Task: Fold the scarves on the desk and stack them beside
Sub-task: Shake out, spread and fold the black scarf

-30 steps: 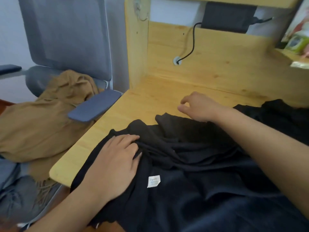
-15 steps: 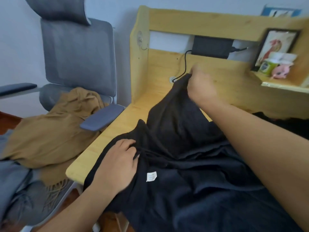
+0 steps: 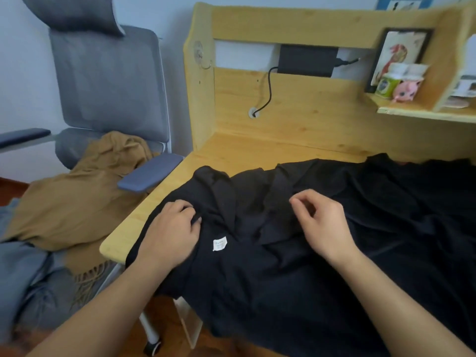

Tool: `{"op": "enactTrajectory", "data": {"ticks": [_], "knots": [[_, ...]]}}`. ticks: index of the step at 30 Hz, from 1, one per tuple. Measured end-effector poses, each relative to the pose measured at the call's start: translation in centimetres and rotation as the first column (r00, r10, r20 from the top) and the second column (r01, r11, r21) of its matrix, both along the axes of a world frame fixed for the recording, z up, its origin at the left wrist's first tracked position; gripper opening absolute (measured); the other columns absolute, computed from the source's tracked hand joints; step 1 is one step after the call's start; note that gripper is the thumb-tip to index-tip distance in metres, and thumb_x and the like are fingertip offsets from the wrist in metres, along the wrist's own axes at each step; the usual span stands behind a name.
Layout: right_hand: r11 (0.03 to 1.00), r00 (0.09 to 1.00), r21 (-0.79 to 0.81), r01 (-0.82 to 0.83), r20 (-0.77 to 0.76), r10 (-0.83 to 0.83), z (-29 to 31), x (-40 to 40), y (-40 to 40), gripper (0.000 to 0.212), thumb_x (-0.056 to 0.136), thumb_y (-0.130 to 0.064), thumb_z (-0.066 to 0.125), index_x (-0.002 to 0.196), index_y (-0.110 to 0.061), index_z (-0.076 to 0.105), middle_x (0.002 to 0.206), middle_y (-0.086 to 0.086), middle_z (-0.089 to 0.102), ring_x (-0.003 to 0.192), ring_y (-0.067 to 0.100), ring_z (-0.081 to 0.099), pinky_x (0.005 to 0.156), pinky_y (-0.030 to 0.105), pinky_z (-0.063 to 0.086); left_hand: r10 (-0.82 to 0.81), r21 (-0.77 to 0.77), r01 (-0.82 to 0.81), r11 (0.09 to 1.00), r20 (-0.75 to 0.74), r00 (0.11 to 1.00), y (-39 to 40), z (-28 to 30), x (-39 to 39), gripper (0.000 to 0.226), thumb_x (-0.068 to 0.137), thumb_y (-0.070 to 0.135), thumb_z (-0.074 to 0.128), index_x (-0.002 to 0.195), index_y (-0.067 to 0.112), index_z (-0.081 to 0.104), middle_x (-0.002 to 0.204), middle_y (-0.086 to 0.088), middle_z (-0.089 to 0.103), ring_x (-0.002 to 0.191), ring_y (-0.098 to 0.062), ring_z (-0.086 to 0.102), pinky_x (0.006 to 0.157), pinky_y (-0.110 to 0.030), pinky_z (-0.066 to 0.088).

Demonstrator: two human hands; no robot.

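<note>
A black scarf (image 3: 322, 279) with a small white label (image 3: 219, 243) lies rumpled across the wooden desk (image 3: 257, 150) and hangs over its front edge. My left hand (image 3: 172, 230) rests on the scarf's left part, its fingertips curled into a fold of the cloth. My right hand (image 3: 322, 225) hovers over the scarf's middle with loosely curled fingers and holds nothing. A tan fringed scarf (image 3: 77, 199) is heaped on the chair to the left.
A grey office chair (image 3: 108, 81) stands left of the desk, one blue armrest (image 3: 150, 172) touching the desk edge. Grey cloth (image 3: 23, 274) lies lower left. A black adapter with cable (image 3: 306, 60) hangs on the back panel. A shelf (image 3: 422, 112) at right carries small items.
My right hand lifted a corner of the black scarf toward the back panel, brought it down over the middle and let it go. My left hand stayed on the scarf's left part.
</note>
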State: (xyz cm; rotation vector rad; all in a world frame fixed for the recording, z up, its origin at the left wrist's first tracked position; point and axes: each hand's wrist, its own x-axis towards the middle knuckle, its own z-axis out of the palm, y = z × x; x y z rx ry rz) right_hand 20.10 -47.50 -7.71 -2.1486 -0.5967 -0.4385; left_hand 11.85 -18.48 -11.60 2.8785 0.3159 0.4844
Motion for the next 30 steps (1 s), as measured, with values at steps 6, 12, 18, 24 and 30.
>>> {"op": "enactTrajectory", "data": {"ticks": [6,12,18,24,30], "knots": [[0.994,0.994,-0.089,-0.063,0.084,0.071,-2.2,0.0,-0.6,0.008,0.094,-0.020,0.066,0.087,-0.024,0.065,0.087,-0.015,0.061,0.089,0.009,0.056,0.080,0.018,0.043,0.017,-0.014,-0.017,1.000,-0.014,1.000,0.1,0.0,0.4,0.035,0.102,0.031,0.055,0.117,0.004,0.071,0.129,-0.001,0.060,0.120,-0.022,0.052,0.099,-0.035,0.047],[0.919,0.980,-0.342,-0.196,-0.038,0.195,-2.8,0.4,-0.1,0.043,0.092,-0.040,0.050,0.132,-0.025,0.059,0.112,-0.018,0.058,0.115,0.008,0.043,0.108,0.030,0.035,0.023,-0.024,-0.023,0.999,-0.009,1.000,0.1,-0.1,0.5,0.037,0.103,0.033,0.053,0.120,0.005,0.069,0.133,0.001,0.058,0.122,-0.020,0.050,0.103,-0.033,0.043],[0.937,0.980,-0.295,-0.187,0.013,0.199,-2.8,0.5,-0.2,0.003,0.091,-0.025,0.067,0.094,-0.026,0.068,0.082,-0.014,0.055,0.090,0.009,0.046,0.084,0.025,0.040,0.026,-0.033,-0.026,0.999,-0.003,1.000,0.1,-0.1,0.3,0.038,0.104,0.033,0.050,0.125,0.006,0.067,0.135,0.001,0.057,0.123,-0.018,0.049,0.101,-0.033,0.043],[0.931,0.979,0.363,0.028,-0.196,0.047,-2.2,0.9,-1.2,0.011,0.092,-0.015,0.072,0.083,-0.020,0.066,0.082,-0.011,0.066,0.079,0.005,0.060,0.076,0.016,0.046,0.022,-0.029,-0.022,0.999,0.007,1.000,0.2,-0.1,0.4,0.038,0.104,0.033,0.050,0.127,0.007,0.066,0.136,0.001,0.057,0.123,-0.018,0.050,0.101,-0.032,0.044],[0.687,0.883,0.692,0.220,-0.441,0.161,-3.0,3.2,-2.4,0.007,0.091,-0.029,0.064,0.085,-0.030,0.060,0.089,0.006,0.050,0.087,0.022,0.045,0.094,0.041,0.045,0.019,-0.035,-0.017,0.999,0.056,0.998,0.4,-0.6,0.7,0.037,0.104,0.031,0.051,0.127,0.005,0.066,0.132,-0.002,0.058,0.120,-0.020,0.051,0.099,-0.034,0.046]]}}
